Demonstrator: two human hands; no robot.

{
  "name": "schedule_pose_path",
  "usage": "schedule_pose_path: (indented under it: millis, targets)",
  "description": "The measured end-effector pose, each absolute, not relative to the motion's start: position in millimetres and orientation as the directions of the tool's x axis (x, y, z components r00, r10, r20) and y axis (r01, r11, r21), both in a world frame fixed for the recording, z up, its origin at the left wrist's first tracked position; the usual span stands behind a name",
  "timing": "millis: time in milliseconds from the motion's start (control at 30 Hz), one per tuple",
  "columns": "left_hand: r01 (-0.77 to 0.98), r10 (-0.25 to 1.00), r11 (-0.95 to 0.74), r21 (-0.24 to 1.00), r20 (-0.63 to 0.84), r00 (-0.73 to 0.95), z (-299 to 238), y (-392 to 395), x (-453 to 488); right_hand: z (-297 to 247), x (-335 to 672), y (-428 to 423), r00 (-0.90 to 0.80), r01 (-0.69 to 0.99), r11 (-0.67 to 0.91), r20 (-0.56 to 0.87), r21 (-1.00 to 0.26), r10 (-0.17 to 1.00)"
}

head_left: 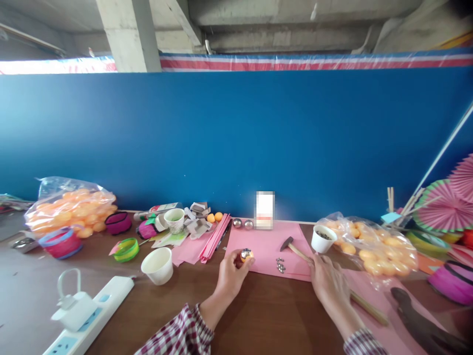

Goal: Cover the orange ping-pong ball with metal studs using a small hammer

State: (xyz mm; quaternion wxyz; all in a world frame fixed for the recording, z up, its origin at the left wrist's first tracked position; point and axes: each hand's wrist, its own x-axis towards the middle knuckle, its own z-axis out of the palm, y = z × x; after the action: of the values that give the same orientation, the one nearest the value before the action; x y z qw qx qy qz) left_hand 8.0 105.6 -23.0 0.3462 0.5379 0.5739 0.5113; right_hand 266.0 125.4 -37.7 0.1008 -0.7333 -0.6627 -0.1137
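Note:
My left hand (232, 274) is raised over the table edge of the pink paper sheet (266, 246), its fingers pinched on a small orange ball with a shiny metal piece on it (246, 255). My right hand (328, 282) lies on the table with its fingers curled over the wooden handle of a small hammer (291, 245), whose dark head rests on the pink sheet. A few small metal studs (281, 265) lie on the sheet between the hands. A white paper cup with dark bits (322, 239) stands just beyond the right hand.
A clear bag of orange balls (373, 246) lies at right, another bag (70, 207) at far left. A white empty cup (158, 265), a power strip with charger (88, 310), folded pink paper (214, 241), small coloured baskets and paper fans (443, 209) surround the work spot. A blue wall stands behind.

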Motion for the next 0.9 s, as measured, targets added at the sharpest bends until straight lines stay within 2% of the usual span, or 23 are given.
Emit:
schedule_pose_path:
  millis: [133, 367, 700, 900]
  targets:
    - [0.279, 0.971, -0.098, 0.955, 0.153, -0.181, -20, 103, 8, -38, 263, 126, 0.070, 0.997, -0.069, 0.379, -0.017, 0.923]
    - [0.294, 0.968, -0.118, 0.948, 0.175, -0.177, -21, 103, 8, -35, 251, 121, -0.077, 0.978, 0.174, 0.569, -0.117, 0.819]
    - [0.330, 0.974, -0.119, 0.936, 0.175, -0.145, -26, 105, 8, -46, 242, 127, -0.191, 0.921, 0.353, 0.599, -0.163, 0.778]
    - [0.359, 0.972, -0.122, 0.925, 0.185, -0.144, -27, 106, 8, -47, 237, 131, -0.246, 0.887, 0.412, 0.543, -0.207, 0.803]
